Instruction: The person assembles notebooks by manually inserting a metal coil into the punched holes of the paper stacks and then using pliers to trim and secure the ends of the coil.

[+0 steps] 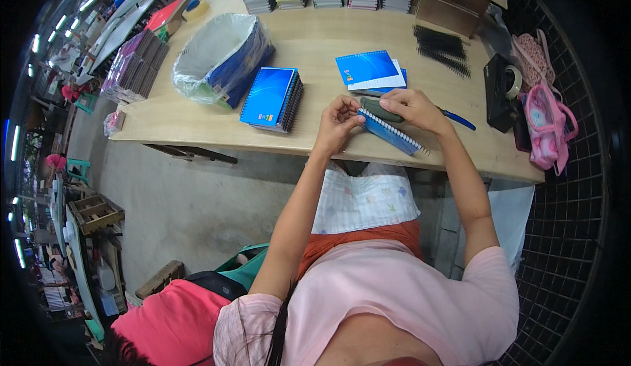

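The blue notebook (392, 136) is held up at the near edge of the tabletop (315, 37), to the right of the stack of blue notebooks (266, 100), which serves as landmark. It is slim, with a glossy card cover and a row of pale coil loops along its upper long edge; a loose tip of coil projects at its right end. The left hand (340, 121) is pinched narrow on the spine's left end. The right hand (413, 108) is curled over a dark green piece (376, 109) just behind the spine; whether it grips that piece or merely bears on it cannot be determined from this angle. Judged by appearance, the notebook is light and flexible, its cover liable to slip or crease, its coil springy and easily bent. The sound hold is a pinch close to the spine, pages squared together, clear of the free tip. Right of the landmark and beyond the hands lie loose blue covers (369, 68) over matt white sheets (400, 77); farther right is a tangled heap of thin black coils (442, 47). Left of the landmark stands a bin (217, 57) lined with crinkled clear plastic. The landmark itself is square-sided, with dark coils down its right side.
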`<state>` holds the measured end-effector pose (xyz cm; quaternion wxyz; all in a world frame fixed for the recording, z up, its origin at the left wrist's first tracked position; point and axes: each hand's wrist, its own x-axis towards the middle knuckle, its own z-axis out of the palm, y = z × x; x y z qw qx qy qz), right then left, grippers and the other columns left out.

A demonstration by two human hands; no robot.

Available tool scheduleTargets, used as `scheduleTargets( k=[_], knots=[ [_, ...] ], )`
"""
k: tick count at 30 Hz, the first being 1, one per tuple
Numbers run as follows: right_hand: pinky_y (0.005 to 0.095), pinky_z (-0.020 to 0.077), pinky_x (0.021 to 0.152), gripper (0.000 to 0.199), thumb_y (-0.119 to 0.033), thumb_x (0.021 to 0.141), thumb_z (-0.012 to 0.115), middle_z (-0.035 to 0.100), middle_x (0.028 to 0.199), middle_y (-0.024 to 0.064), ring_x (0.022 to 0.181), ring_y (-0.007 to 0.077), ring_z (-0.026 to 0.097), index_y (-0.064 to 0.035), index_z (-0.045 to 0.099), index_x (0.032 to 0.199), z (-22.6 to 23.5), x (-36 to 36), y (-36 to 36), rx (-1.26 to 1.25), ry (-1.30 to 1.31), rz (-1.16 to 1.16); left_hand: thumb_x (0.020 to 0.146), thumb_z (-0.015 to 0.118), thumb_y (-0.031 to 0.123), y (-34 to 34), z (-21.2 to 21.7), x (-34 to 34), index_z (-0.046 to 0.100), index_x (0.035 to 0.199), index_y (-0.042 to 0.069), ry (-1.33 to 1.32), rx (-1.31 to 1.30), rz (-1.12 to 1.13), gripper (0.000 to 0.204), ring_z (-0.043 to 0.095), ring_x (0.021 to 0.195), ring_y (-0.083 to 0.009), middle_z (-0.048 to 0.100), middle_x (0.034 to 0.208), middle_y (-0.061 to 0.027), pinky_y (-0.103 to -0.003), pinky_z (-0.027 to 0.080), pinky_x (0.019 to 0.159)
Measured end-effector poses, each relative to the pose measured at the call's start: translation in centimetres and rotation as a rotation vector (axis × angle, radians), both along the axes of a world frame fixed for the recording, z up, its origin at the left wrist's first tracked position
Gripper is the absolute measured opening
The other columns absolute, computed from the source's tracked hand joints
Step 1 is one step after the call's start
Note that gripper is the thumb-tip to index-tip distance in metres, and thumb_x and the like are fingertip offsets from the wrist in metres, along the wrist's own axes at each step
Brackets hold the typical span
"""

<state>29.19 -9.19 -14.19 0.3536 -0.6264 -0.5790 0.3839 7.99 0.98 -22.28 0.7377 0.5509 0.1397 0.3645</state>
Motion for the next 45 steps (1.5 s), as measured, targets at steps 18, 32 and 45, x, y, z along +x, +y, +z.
scheduleTargets(
  k=[18, 32, 45],
  knots=[
    [0.0512, 0.0383, 0.103, 0.055, -0.037, 0.089, 0.068, 0.051, 0.131, 0.0158, 0.126, 0.0372, 0.046, -0.0062, 0.053, 0.133, -7.4, 3.9, -12.0, 0.112, -1.138, -0.722, 0.088, 0.065, -0.005, -4.0, 4.1, -2.3, 0.04, 0.143, 0.006, -0.056, -0.157, 0.274, 0.061, 0.063, 0.091, -0.0105, 0.068, 0.113, -0.0128, -0.024, 0.052, 0.08],
    [0.0456, 0.0429, 0.097, 0.043, -0.022, 0.081, 0.075, 0.063, 0.111, 0.0116, 0.103, 0.0316, 0.059, -0.0095, 0.065, 0.12, 5.9, -3.9, -7.6, 0.643, -0.758, -0.16, 0.089, 0.065, -0.002, -6.5, 6.7, -4.5, 0.029, 0.152, 0.008, 0.103, -0.041, 0.281, 0.073, 0.066, 0.092, -0.0111, 0.071, 0.111, -0.0154, -0.023, 0.051, 0.078],
    [0.0481, 0.0367, 0.106, 0.034, -0.022, 0.078, 0.072, 0.066, 0.105, -0.0008, 0.105, 0.0176, 0.06, -0.0165, 0.069, 0.111, 8.9, -6.7, -4.1, 0.944, -1.199, 0.201, 0.09, 0.064, -0.003, -7.1, 7.9, -5.7, 0.026, 0.155, 0.009, 0.101, -0.055, 0.256, 0.076, 0.067, 0.093, -0.0113, 0.071, 0.11, -0.0158, -0.024, 0.053, 0.078]
  ],
)
